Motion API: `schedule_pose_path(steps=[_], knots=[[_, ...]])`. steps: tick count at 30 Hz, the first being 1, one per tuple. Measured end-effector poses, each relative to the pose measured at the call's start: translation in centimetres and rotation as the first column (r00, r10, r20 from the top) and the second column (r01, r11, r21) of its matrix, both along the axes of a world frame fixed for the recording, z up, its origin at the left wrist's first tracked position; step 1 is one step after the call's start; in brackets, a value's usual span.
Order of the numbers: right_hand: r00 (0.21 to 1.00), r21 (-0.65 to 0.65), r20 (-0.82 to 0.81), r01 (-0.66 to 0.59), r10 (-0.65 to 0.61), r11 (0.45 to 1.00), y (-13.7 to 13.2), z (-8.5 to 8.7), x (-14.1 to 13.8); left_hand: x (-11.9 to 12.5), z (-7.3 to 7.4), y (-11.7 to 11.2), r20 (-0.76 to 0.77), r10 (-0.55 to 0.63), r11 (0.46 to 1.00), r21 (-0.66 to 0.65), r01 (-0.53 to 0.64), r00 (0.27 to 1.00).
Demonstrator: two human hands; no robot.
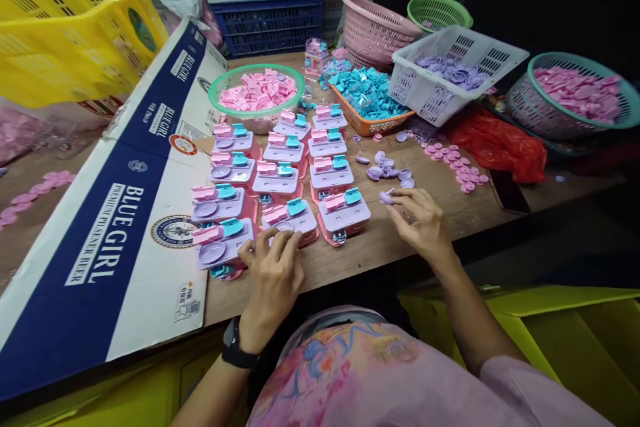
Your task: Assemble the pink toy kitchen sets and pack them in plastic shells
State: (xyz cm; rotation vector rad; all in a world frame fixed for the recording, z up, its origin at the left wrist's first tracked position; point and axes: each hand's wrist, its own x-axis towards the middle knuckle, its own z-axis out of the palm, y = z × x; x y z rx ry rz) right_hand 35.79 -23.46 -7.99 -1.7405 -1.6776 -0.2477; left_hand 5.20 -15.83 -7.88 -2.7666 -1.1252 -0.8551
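Several small lilac-and-pink toy units [280,170] stand in three rows on the wooden table [440,210], each with a pink and a teal piece on top. My left hand [273,267] rests on the nearest middle unit [293,217], fingers curled over its front edge and a round lilac piece. My right hand [423,217] pinches a small lilac piece [386,197] just right of the nearest right-hand unit [345,213]. A little heap of loose lilac pieces [387,168] lies beyond that hand.
A flattened cardboard box [125,213] lies at the left. At the back stand a green bowl of pink parts [257,90], an orange tray of teal parts [367,97], a white basket of lilac parts [450,73] and a teal basket of pink discs [580,93]. Pink discs [460,167] are scattered nearby.
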Motion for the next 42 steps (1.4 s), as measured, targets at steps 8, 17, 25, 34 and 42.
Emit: schedule_pose_path(steps=[8, 17, 25, 34, 42], knots=[[0.854, -0.333, 0.383, -0.228, 0.353, 0.915, 3.3, 2.2, -6.1, 3.7, -0.5, 0.6, 0.048, -0.199, 0.979, -0.033, 0.200, 0.979], [0.702, -0.431, 0.465, -0.353, 0.540, 0.830, 4.2, 3.4, -5.9, 4.5, -0.8, 1.3, -0.092, -0.242, 0.970, -0.051, 0.238, 0.966], [0.706, -0.369, 0.477, -0.379, 0.523, 0.849, 4.5, 1.3, -6.1, 4.6, -1.2, 1.6, -0.186, -0.216, 0.975, -0.087, 0.203, 0.958], [0.951, 0.030, -0.069, -0.300, 0.301, 0.954, 4.9, -1.5, 0.1, 5.6, -1.1, 0.1, -0.099, -0.173, 0.984, -0.066, 0.167, 0.980], [0.977, -0.229, 0.017, 0.210, -0.212, 0.950, 9.9, -6.9, 6.4, 5.7, 0.8, -0.9, 0.052, -0.203, 0.978, -0.047, 0.205, 0.978]])
